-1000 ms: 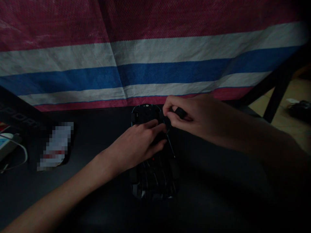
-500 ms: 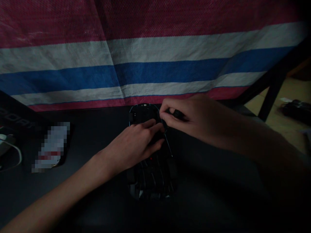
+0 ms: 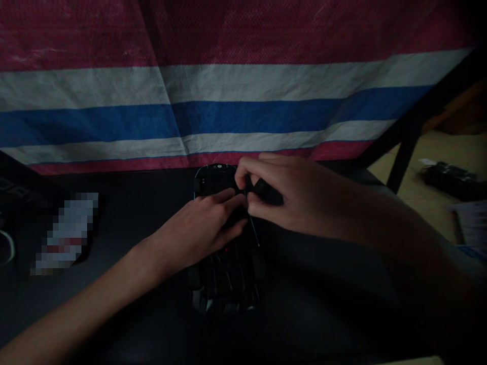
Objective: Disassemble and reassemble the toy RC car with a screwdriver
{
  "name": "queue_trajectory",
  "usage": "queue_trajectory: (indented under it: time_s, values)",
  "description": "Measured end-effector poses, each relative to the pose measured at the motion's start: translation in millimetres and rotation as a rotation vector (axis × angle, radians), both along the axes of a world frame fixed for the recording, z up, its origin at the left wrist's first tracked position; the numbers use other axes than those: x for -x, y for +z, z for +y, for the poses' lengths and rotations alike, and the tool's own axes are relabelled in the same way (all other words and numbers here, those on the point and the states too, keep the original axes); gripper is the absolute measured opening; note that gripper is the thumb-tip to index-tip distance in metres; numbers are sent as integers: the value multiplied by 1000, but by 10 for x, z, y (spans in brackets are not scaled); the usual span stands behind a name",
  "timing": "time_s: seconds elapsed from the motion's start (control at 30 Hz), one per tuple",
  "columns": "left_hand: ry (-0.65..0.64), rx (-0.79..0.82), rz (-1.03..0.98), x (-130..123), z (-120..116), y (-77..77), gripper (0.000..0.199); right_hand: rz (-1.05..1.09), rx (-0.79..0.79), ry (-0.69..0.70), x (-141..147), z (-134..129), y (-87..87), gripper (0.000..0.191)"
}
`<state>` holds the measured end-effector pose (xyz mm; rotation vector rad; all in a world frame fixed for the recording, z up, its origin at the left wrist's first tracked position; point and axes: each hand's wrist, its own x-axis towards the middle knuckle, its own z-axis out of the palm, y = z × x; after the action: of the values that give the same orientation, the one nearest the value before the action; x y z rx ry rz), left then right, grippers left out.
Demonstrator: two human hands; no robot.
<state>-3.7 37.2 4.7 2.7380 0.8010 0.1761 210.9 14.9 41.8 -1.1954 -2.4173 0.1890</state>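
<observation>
A dark toy car chassis (image 3: 228, 279), with wheels and thin blue edge lines, lies lengthwise on the black table. My left hand (image 3: 207, 220) rests across its middle from the left, fingers bent over the chassis; what is under the fingertips is too dark to tell. On the right, my right hand (image 3: 281, 195) is curled round a black tool handle (image 3: 266, 191) beside the front right wheel area. Its thumb and forefinger are near my left fingertips. The tool's tip is hidden.
A blurred-out flat object, perhaps a phone (image 3: 68, 230), lies on the table (image 3: 125, 203) at the left. A white cable (image 3: 9, 248) is at the far left. Behind stands a striped red, white and blue sheet (image 3: 236, 116). Dark items lie on the floor at the right.
The view has shifted slightly to the right. My right hand's fingers have parted a little round the black handle, with the thumb lower. My left hand stays on the chassis.
</observation>
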Motion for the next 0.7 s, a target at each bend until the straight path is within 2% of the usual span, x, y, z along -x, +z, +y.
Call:
queue_trajectory:
  time_s: [0.1, 0.17, 0.23, 0.3, 0.4, 0.53, 0.57, 0.63, 0.7]
  values:
    - [-4, 0, -6, -2, 6, -2, 28, -11, 6, -65, 24, -4, 7, 11]
    - [-4, 3, -7, -4, 7, 2, 28, 19, 13, 11, 15, 3, 1, 5]
    - [-3, 5, -2, -5, 6, 7, 27, 33, 17, 90, -6, 3, 1, 13]
    - [-2, 8, -1, -4, 3, 7, 26, 13, 13, 57, -24, -4, 12, 17]
    - [3, 2, -22, 2, -1, -2, 28, -27, 24, -59, -40, -6, 38, 13]
    - [-2, -4, -52, 6, -2, -3, 29, 19, 50, 53, -66, 27, 43, 9]
    - [-2, -4, -51, 5, -2, 1, 28, 32, 49, 80, -72, 33, 39, 14]
    - [3, -5, -38, 0, -5, 11, 28, 40, 42, 73, -80, 40, 30, 21]
    - [8, -5, -20, -4, -9, 17, 27, 27, 38, 17, -83, 42, 19, 14]
